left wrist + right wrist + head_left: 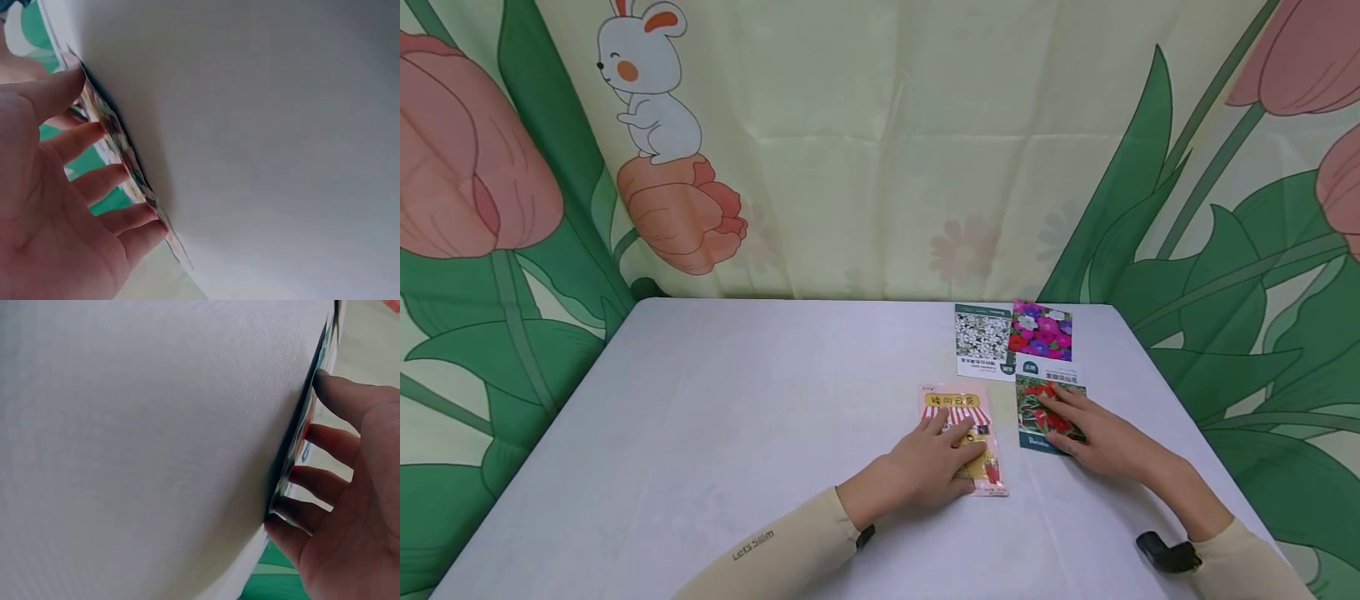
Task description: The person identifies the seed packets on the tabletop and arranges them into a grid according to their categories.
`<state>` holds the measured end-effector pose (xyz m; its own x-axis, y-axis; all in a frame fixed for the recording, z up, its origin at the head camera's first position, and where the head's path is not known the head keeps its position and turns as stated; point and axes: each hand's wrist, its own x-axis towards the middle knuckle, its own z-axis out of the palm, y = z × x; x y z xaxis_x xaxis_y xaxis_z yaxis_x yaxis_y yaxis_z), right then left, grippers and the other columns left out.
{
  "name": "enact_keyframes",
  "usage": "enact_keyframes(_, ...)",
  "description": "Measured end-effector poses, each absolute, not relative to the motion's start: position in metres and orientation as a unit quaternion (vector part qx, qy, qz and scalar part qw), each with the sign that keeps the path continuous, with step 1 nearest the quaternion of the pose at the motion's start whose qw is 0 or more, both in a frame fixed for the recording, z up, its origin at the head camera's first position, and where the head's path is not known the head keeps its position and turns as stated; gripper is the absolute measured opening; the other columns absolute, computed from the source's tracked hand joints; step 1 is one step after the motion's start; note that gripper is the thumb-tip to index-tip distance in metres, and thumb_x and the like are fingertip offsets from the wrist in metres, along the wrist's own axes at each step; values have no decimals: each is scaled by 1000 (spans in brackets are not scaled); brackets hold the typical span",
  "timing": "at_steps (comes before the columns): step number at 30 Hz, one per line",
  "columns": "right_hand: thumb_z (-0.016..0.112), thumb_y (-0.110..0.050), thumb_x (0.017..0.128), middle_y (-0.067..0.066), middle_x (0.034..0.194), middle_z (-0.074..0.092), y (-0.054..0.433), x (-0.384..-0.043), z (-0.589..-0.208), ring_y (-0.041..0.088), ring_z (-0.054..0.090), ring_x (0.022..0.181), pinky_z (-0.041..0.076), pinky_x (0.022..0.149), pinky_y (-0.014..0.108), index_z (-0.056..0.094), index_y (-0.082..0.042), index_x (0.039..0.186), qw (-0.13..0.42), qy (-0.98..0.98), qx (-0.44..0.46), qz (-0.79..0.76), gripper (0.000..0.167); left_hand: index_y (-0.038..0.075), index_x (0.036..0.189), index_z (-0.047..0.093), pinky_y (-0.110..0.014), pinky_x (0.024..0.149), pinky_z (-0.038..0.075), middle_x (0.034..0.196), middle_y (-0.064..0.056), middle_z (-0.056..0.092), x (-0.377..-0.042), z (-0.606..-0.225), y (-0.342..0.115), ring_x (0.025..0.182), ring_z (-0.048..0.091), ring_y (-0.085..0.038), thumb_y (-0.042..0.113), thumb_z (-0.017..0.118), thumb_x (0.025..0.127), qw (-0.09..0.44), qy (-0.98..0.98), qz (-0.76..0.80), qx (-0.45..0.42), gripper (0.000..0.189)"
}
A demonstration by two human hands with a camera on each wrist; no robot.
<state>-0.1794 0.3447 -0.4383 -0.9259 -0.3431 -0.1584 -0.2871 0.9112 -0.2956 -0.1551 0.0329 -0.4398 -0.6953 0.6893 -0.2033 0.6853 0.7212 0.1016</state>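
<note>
Left hand (925, 467) spread on pink packet (972, 408), right hand (1101, 437) spread on red-flower packet (1030, 413); gap between edges.

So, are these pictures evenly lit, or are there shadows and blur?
Head view: bright, fairly even light, though the pink seed packet's smallest print is unreadable; left wrist view: dimmer, slightly soft, with a shadow on the white tablecloth beside that packet; right wrist view: a broad shadow beside the red-flowered packet.

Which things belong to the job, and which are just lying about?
Job:
pink packet, under the left hand
red-flower packet, under the right hand
probably also the white-flower packet and multicoloured packet behind

Just setting:
white table
printed backdrop
</note>
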Motion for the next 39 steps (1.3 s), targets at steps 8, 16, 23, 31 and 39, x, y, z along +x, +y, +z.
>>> enact_keyframes(8, 68, -53, 99, 27, 170, 33, 345, -177, -439, 60, 32, 152, 42, 112, 76, 49, -16, 159, 98, 973, -160, -132, 73, 39, 163, 40, -43, 134, 30, 177, 1, 28, -146, -439, 2, 166, 25, -33, 54, 58, 104, 119, 921, 34, 370, 63)
enact_keyframes(16, 68, -52, 100, 27, 171, 32, 344, -175, -439, 60, 32, 152, 42, 112, 76, 50, -15, 159, 99, 974, -158, -131, 72, 36, 163, 41, -45, 134, 29, 177, -3, 28, -142, -443, -35, 165, 25, -35, 51, 59, 105, 117, 918, 42, 376, 62)
enact_keyframes(23, 68, -52, 99, 27, 170, 32, 345, -178, -440, 60, 33, 152, 42, 112, 75, 50, -16, 159, 97, 973, -164, -127, 73, 32, 162, 44, -49, 133, 30, 177, -6, 28, -137, -446, -73, 165, 26, -37, 48, 61, 105, 118, 918, 66, 372, 62)
enact_keyframes(31, 68, -52, 100, 28, 170, 33, 345, -179, -439, 60, 33, 152, 42, 112, 76, 50, -15, 159, 101, 974, -161, -126, 72, 34, 160, 48, -55, 132, 31, 178, -6, 25, -130, -442, -113, 166, 22, -38, 46, 64, 104, 140, 918, 126, 349, 60)
enact_keyframes(39, 67, -51, 100, 29, 170, 32, 345, -179, -437, 60, 33, 152, 42, 113, 75, 50, -15, 159, 99, 974, -163, -126, 71, 32, 158, 52, -62, 129, 31, 176, -9, 31, -121, -444, -152, 164, 24, -42, 42, 68, 103, 135, 919, 171, 330, 59)
